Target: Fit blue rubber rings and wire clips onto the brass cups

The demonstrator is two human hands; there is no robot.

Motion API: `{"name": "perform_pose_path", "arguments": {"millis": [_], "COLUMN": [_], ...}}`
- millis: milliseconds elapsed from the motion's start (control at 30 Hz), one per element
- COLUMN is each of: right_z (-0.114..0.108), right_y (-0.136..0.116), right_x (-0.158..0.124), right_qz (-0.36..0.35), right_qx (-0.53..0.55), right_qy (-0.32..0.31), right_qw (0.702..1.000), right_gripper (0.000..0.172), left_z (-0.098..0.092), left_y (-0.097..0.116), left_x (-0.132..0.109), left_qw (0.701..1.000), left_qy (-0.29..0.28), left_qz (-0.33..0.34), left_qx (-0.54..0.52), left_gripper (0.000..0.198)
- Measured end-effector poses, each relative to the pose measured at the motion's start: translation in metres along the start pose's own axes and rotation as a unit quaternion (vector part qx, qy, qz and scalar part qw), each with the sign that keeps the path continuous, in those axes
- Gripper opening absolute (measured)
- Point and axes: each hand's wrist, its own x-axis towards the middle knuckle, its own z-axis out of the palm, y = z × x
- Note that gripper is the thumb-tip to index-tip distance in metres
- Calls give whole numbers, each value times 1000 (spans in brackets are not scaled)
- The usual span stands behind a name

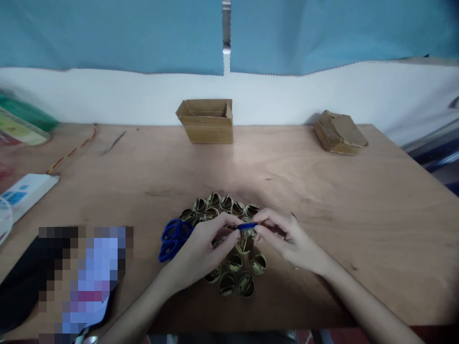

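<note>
My left hand (201,248) and my right hand (287,241) meet over a cluster of several small brass-coloured round caps (233,267) on the wooden table (322,191). Both hands pinch a small blue ring (247,226) between fingertips, with what looks like a brass cap just under it. A heap of blue rings (174,239) lies on the table just left of my left hand. More brass caps (222,204) sit behind my fingers.
An open cardboard box (206,120) stands at the back centre and a closed flattened one (339,132) at the back right. Tweezers (113,142) and a red-yellow cord (71,153) lie back left. A white device (23,193) and a dark pixelated object (71,282) are at the left.
</note>
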Motion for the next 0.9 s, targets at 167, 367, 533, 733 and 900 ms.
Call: {"name": "perform_pose_path", "arguments": {"millis": [167, 367, 533, 733, 900], "right_z": [2, 8, -40, -90, -66], "right_y": [1, -4, -2, 25, 31], "right_x": [-1, -2, -10, -19, -11], "right_qz": [-108, -148, 33, 168, 186], "right_qx": [-66, -115, -155, -300, -274], "right_qy": [46, 42, 2, -119, -106], "right_qw": [991, 981, 987, 932, 938], "right_gripper": [10, 17, 32, 21, 25], "left_z": [4, 7, 9, 6, 5], "left_y": [-1, -3, -6, -4, -4], "left_x": [2, 0, -1, -3, -4], "left_qw": [995, 996, 995, 994, 996], "left_qy": [40, 28, 81, 90, 84], "left_qz": [36, 23, 39, 36, 28], "left_qx": [-89, -83, -51, -42, -33], "left_gripper": [18, 33, 33, 35, 35]}}
